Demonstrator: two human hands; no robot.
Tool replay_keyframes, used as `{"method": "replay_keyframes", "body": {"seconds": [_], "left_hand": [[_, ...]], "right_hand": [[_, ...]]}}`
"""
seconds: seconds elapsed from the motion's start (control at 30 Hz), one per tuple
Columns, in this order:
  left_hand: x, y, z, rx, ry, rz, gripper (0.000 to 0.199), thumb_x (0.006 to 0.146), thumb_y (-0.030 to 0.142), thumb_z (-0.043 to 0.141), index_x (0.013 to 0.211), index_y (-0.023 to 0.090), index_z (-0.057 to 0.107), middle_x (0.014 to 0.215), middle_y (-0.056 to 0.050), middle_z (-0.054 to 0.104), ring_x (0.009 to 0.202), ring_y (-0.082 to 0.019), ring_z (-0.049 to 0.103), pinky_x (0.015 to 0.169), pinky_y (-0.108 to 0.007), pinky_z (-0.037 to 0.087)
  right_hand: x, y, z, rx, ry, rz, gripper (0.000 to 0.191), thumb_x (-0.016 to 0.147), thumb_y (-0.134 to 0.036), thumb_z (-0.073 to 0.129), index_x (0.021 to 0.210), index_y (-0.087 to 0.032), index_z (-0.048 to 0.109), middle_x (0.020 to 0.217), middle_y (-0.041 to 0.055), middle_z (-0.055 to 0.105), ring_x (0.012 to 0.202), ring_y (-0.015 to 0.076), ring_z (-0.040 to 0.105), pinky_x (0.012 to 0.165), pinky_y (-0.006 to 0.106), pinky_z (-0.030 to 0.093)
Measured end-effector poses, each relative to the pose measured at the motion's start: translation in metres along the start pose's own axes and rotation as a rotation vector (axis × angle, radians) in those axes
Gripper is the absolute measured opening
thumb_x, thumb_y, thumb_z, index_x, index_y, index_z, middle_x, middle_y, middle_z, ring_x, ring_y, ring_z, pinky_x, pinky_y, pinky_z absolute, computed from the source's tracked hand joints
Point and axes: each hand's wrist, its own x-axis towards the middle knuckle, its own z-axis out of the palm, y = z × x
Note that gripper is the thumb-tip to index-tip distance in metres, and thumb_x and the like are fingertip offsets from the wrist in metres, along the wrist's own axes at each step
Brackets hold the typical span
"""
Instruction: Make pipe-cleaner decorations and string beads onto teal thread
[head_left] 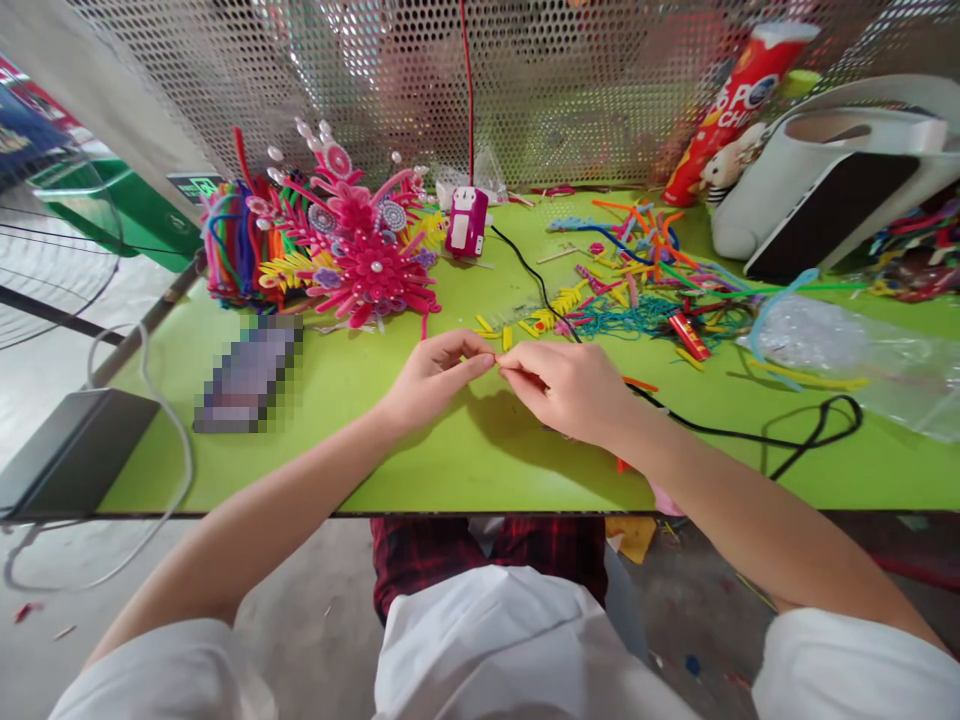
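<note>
Left hand (435, 382) and right hand (574, 390) meet above the table (435, 480), each pinched together; whether on anything, I cannot tell. A flower (360, 272) is beyond.

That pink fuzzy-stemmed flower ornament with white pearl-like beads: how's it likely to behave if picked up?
The pink ornament is probably light for its size: thin fuzzy stems with open gaps. Their bends suggest they'd flex rather than snap. The white beads jutting out at the top look likeliest to catch.
</note>
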Motion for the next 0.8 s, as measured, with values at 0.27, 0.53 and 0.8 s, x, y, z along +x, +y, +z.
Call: {"method": "replay_keyframes", "body": {"seconds": [0.27, 0.53, 0.8], "left_hand": [[0.008, 0.002, -0.005, -0.009, 0.059, -0.085, 0.026, 0.084, 0.041, 0.085, 0.084, 0.017, 0.074, 0.067, 0.002, 0.062, 0.060, -0.008, 0.050, 0.058, -0.022, 0.036], [0.018, 0.007, -0.024, -0.109, 0.220, -0.050, 0.023, 0.084, 0.038, 0.082, 0.081, 0.018, 0.072, 0.067, 0.001, 0.060, 0.059, -0.008, 0.050, 0.056, -0.021, 0.036], [0.017, 0.005, -0.026, -0.132, 0.188, -0.026, 0.022, 0.085, 0.037, 0.082, 0.082, 0.018, 0.071, 0.063, 0.002, 0.059, 0.058, -0.008, 0.048, 0.056, -0.022, 0.035]], "right_hand": [[0.009, 0.039, -0.070, 0.089, -0.215, 0.191, 0.031, 0.107, -0.038, 0.055, 0.105, -0.019, 0.081, 0.116, 0.0089, 0.077, 0.103, 0.0218, 0.070, 0.092, 0.034, 0.047], [-0.051, 0.215, -0.125, -0.546, -0.674, 0.759, 0.038, 0.101, -0.014, 0.055, 0.133, -0.009, 0.076, 0.134, 0.0222, 0.071, 0.107, 0.0241, 0.065, 0.090, 0.034, 0.044], [-0.054, 0.246, -0.118, -0.619, -0.787, 0.629, 0.030, 0.088, -0.013, 0.064, 0.116, -0.020, 0.074, 0.129, 0.0163, 0.073, 0.107, 0.0289, 0.065, 0.081, 0.037, 0.037]]}}
